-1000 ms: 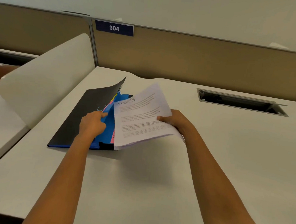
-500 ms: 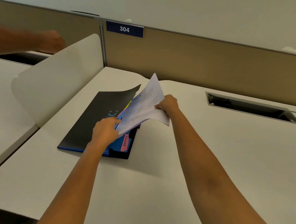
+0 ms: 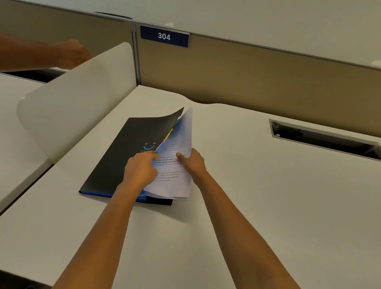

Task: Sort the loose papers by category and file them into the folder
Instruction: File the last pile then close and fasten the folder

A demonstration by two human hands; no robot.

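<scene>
A black folder with a blue smile mark lies on the white desk, its cover curling up at the far corner. Coloured dividers show at its open right edge. A stack of printed white papers sits partly inside that edge, tilted up. My left hand presses on the folder cover and the papers' left side. My right hand grips the papers' right edge, thumb on top.
A curved white side screen stands to the left of the folder. A tan partition with a "304" sign runs along the back. A cable slot is at the right. Another person's hand is over the neighbouring desk.
The papers have swung left and down from the open air into the folder's open edge. My right hand moved left with them; my left hand stayed on the folder.
</scene>
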